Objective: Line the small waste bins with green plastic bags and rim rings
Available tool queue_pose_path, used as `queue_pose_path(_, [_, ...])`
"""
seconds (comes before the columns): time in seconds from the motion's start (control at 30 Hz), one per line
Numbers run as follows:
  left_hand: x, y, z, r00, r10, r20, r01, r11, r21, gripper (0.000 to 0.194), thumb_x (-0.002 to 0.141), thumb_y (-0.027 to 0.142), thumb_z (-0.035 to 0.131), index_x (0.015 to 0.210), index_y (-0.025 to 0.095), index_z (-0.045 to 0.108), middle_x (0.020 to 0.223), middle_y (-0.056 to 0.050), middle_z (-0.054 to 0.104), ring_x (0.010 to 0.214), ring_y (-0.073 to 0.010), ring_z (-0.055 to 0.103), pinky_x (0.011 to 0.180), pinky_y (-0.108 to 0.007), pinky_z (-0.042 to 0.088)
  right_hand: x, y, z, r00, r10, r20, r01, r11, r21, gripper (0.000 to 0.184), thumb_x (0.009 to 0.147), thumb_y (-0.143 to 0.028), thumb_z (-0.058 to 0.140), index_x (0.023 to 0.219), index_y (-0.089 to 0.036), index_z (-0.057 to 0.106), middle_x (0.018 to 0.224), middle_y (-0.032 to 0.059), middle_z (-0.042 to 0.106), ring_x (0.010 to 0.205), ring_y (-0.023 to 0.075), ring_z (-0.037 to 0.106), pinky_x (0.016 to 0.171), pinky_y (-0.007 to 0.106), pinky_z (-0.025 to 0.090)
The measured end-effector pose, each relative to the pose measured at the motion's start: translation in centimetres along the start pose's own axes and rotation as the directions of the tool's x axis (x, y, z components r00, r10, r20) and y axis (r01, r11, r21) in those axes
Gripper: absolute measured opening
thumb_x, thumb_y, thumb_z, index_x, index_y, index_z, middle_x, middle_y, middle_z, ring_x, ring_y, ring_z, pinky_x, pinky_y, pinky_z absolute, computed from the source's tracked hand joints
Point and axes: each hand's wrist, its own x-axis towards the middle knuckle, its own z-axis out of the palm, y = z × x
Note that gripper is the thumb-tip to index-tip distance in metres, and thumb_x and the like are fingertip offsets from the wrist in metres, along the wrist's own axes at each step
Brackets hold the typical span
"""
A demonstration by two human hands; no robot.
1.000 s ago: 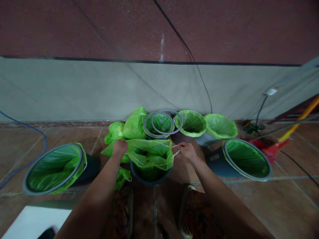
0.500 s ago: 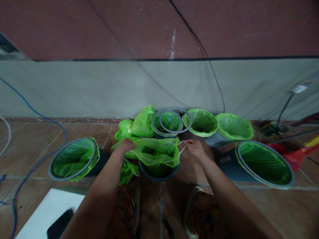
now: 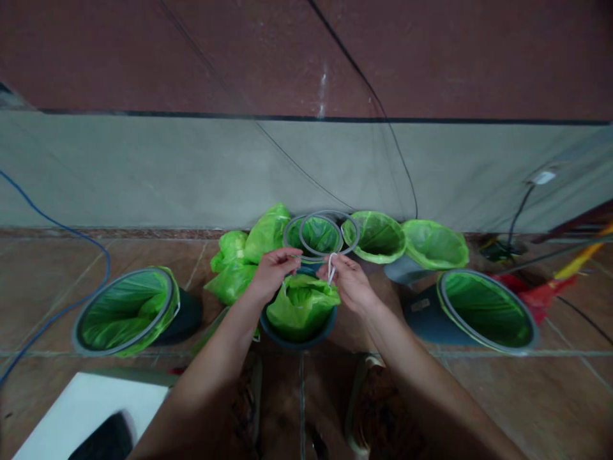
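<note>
A green plastic bag (image 3: 301, 305) sits gathered in a dark grey bin (image 3: 297, 337) on the floor right in front of me. My left hand (image 3: 274, 271) pinches the bag's white drawstring at the bag's top left. Close beside it, my right hand (image 3: 348, 281) pinches the white drawstring loop (image 3: 331, 267). Both hands are closed and nearly touch above the bin's far rim.
Several more grey bins with green liners stand around: one at left (image 3: 125, 313), one at right (image 3: 483, 310), others by the wall (image 3: 320, 235). Filled green bags (image 3: 246, 255) lie behind left. Cables cross the wall and floor. A white board (image 3: 90, 409) lies near left.
Both hands have come together over the bin, drawing the strings in. The bag's mouth, held wide before, is now bunched nearly shut.
</note>
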Motion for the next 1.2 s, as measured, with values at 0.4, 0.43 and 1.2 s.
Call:
queue_pose_path(0.4, [-0.4, -2.6, 3.0, 0.994, -0.107, 0.032, 0.105, 0.993, 0.061, 0.041, 0.076, 0.037, 0.068, 0.113, 0.019, 0.062, 0.079, 0.000, 0.066, 0.051, -0.0084, 0.053, 0.049, -0.022, 0.042, -1.6, 2.5, 2.5, 0.958, 0.160, 0.236, -0.108, 0.970, -0.218, 0.030, 0.074, -0.046, 0.067, 0.078, -0.017, 0.062, 0.060, -0.0017, 0.056, 0.049, 0.0072, 0.044, 0.041, 0.019, 0.031])
queue_pose_path(0.43, [-0.5, -3.0, 3.1, 0.996, -0.091, -0.012, 0.091, 0.994, 0.064, 0.041, 0.079, 0.040, 0.065, 0.114, 0.019, 0.061, 0.081, -0.001, 0.066, 0.054, -0.0094, 0.055, 0.053, -0.023, 0.045, -1.5, 2.1, 2.2, 0.964, 0.131, 0.230, -0.086, 0.977, -0.193, 0.032, 0.074, -0.049, 0.067, 0.075, -0.016, 0.062, 0.060, -0.0016, 0.056, 0.049, 0.0070, 0.044, 0.041, 0.019, 0.031])
queue_pose_path(1.2, [-0.4, -6.8, 2.6, 0.977, -0.207, -0.043, 0.204, 0.870, 0.448, 0.019, 0.081, 0.024, 0.048, 0.070, 0.016, 0.062, 0.054, 0.002, 0.052, 0.051, -0.0108, 0.048, 0.054, -0.024, 0.037, -0.3, -1.3, 0.0, 0.985, -0.002, -0.172, 0.016, 0.997, 0.079, 0.031, 0.070, -0.037, 0.068, 0.093, -0.018, 0.061, 0.058, -0.0054, 0.058, 0.038, 0.0035, 0.029, 0.038, 0.019, 0.025])
